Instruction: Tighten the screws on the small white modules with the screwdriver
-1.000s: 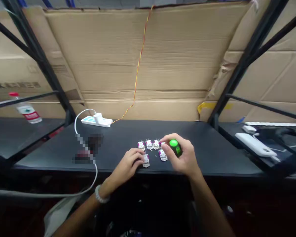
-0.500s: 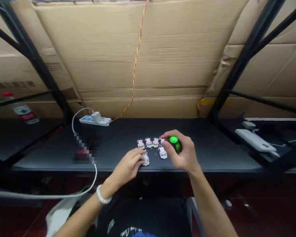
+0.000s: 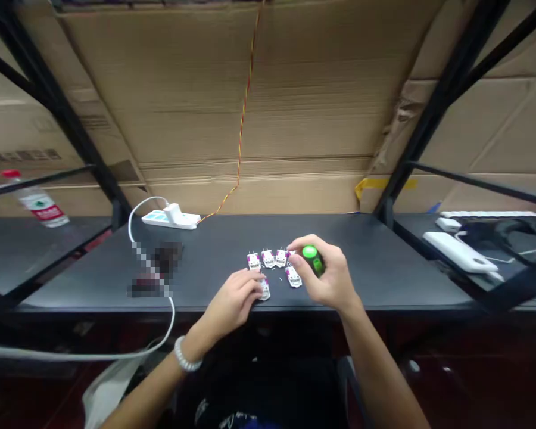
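My right hand is wrapped round a black tool handle with a bright green cap, held upright over the black table. My left hand rests at the table's front edge, its fingers curled onto a small white-and-magenta part. Three more such parts stand in a row just behind, and another lies beside my right hand.
A white power strip with a plugged charger and its cable lies at the back left. A blurred dark object sits left of my hands. A water bottle is on the left table, white devices on the right. Cardboard walls stand behind.
The view has shifted slightly. Both hands stay in place over the small parts, with the green-capped tool still gripped.
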A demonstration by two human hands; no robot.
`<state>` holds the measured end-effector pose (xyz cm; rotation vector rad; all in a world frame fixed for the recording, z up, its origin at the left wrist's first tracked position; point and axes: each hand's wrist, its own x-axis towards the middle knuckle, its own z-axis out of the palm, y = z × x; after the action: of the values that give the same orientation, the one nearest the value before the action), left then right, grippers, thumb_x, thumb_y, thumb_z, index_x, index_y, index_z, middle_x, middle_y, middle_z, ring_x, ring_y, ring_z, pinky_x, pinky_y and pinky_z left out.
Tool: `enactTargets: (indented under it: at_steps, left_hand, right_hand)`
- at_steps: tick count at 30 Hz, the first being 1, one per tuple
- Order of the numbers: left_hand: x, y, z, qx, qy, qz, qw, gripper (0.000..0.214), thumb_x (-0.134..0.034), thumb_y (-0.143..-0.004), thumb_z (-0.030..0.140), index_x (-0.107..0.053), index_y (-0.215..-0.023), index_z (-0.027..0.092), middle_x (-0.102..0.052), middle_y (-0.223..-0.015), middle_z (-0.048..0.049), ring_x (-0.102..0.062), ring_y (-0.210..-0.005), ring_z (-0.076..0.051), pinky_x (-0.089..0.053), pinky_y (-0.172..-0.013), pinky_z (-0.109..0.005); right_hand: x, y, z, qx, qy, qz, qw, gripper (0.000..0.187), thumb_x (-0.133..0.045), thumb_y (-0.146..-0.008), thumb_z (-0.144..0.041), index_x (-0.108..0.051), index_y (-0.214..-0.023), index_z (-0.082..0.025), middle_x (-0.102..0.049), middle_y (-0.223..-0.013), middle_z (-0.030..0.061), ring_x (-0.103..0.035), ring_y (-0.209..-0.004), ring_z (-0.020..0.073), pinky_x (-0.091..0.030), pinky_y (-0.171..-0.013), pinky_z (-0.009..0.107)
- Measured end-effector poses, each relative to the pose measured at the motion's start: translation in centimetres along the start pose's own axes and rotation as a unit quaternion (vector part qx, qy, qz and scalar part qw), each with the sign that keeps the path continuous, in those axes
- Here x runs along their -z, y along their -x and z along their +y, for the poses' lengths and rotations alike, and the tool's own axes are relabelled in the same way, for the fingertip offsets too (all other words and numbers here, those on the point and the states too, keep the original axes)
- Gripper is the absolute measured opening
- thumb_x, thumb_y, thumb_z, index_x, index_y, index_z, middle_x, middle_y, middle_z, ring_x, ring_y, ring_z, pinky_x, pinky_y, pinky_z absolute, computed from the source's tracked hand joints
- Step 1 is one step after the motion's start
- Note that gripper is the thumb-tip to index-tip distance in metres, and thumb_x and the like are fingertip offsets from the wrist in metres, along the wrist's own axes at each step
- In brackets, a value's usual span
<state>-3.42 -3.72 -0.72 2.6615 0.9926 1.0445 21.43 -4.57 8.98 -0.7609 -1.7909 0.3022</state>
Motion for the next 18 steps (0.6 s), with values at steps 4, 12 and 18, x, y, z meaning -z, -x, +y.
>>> enactTargets:
  at_steps: [4,12,18]
  left_hand:
    - [-0.1,0.0,0.1,-0.015,-0.022,0.004,1.000,0.014,-0.056,-0.106,0.013,-0.068,-0.105,0.021,-0.078,-0.129,-0.0102,-0.072,-0.125,-0.028,-0.056,-0.114,-0.052]
    - [-0.1,0.0,1.1,-0.024,-0.053,0.002,0.998,0.017,-0.054,-0.105,0.010,-0.067,-0.106,0.021,-0.077,-0.126,-0.0110,-0.073,-0.121,-0.028,-0.057,-0.114,-0.052]
    - [-0.6,0.1,2.2,0.058,-0.013,0.004,0.998,0.015,-0.055,-0.100,0.009,-0.063,-0.099,0.022,-0.074,-0.126,-0.0109,-0.071,-0.120,-0.029,-0.060,-0.105,-0.048]
  right_hand:
    - [-0.1,-0.1,-0.1,0.006,-0.008,-0.001,1.000,0.006,-0.067,-0.099,-0.029,-0.069,-0.099,-0.023,-0.070,-0.076,-0.0018,-0.061,-0.059,0.0129,-0.047,-0.058,0.026]
    - [0.3,0.3,0.4,-0.015,-0.087,-0.051,0.995,0.021,-0.055,-0.105,-0.035,-0.063,-0.123,-0.026,-0.060,-0.084,-0.0017,-0.055,-0.064,0.0146,-0.048,-0.061,0.029]
    - [-0.3,0.6,1.3,-0.051,-0.124,-0.087,0.987,0.039,-0.045,-0.111,-0.037,-0.047,-0.150,-0.029,-0.060,-0.105,0.0038,-0.061,-0.084,0.0181,-0.057,-0.076,0.033]
